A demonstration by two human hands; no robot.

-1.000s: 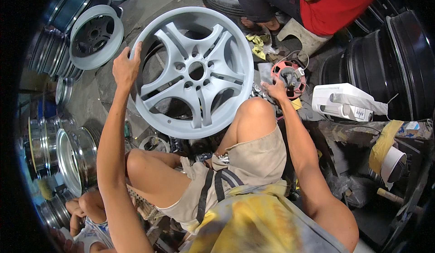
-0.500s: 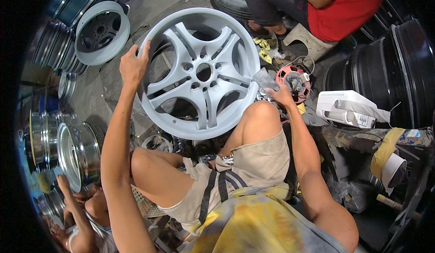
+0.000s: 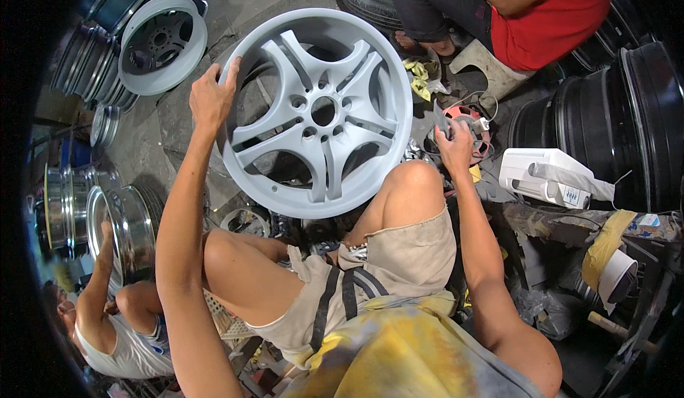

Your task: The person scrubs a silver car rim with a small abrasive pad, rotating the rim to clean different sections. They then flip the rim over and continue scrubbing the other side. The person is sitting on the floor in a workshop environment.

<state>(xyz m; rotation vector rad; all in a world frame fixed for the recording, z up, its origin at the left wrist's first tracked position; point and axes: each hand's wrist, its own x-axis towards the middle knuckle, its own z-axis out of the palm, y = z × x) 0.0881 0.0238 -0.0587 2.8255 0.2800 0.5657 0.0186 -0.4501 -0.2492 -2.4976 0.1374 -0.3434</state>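
A matte grey alloy wheel (image 3: 335, 145) with paired spokes leans face up in front of my knees. My left hand (image 3: 212, 99) grips its outer lip at the upper left, thumb and fingers on either side of the edge. Off the wheel's right side, my right hand (image 3: 456, 145) pinches a small piece of grey sandpaper (image 3: 440, 119) and touches no part of the wheel. Behind that hand lies a round orange-red reel (image 3: 479, 123) with a white plug and cord.
A person in red (image 3: 552, 24) sits at the upper right beside a tyre (image 3: 367, 2). Another person (image 3: 121, 334) handles a shiny rim (image 3: 117, 234) at lower left. Black rims (image 3: 613, 127) and a white appliance (image 3: 545, 173) stand at right. A grey wheel (image 3: 192, 56) leans at upper left.
My right hand has moved right and slightly up, away from the wheel's edge, with the sandpaper. My left hand keeps its hold. The person at lower left has reached up to the shiny rim.
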